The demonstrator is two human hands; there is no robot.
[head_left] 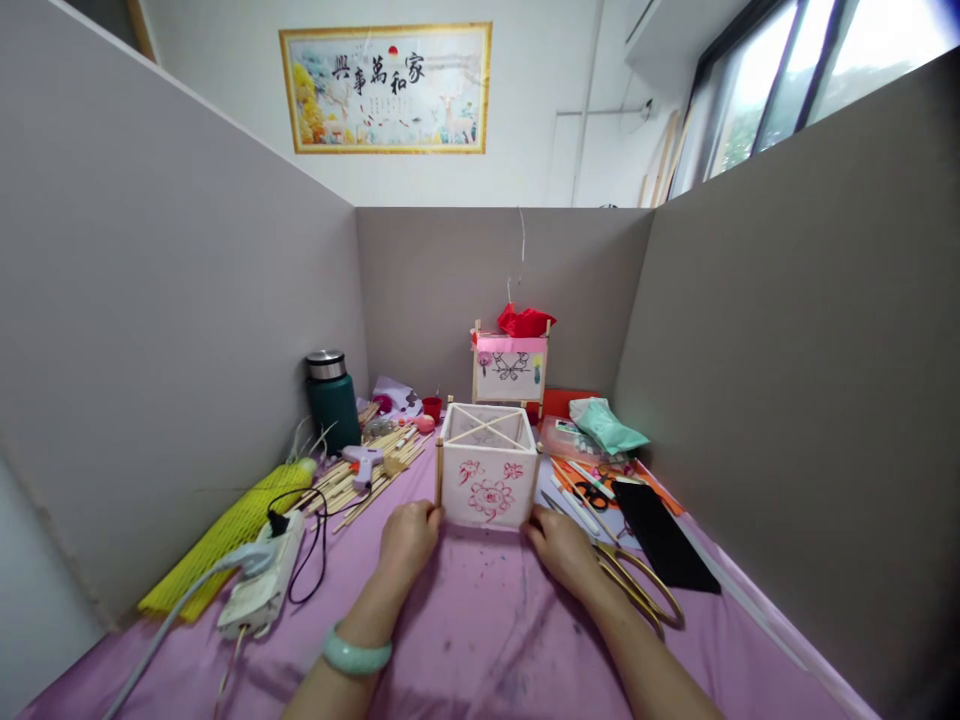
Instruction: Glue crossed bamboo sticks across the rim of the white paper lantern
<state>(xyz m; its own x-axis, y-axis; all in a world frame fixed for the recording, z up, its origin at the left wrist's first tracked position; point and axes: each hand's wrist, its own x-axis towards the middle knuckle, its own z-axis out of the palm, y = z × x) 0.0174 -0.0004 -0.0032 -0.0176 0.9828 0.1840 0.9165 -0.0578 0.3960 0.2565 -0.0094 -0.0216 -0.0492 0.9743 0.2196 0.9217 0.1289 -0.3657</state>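
A small box lantern (488, 480) of thin wooden sticks and white paper stands on the pink cloth (480, 630). Its near face carries red flower drawings, and crossed sticks show at its open top. My left hand (407, 540) grips the lantern's lower left corner post, fingers closed. My right hand (559, 545) holds the lower right corner in the same way. A pale green bangle (357, 655) sits on my left wrist. A second lantern (510, 368) with pink trim and red cloth on top stands behind, against the back panel.
Grey partition panels wall in the table on three sides. On the left lie a power strip (262, 585), yellow foam netting (225, 535), a glue gun (364, 462), loose sticks (367, 475) and a green flask (332, 400). On the right lie gold scissors (637, 585), a black phone (664, 545) and pens.
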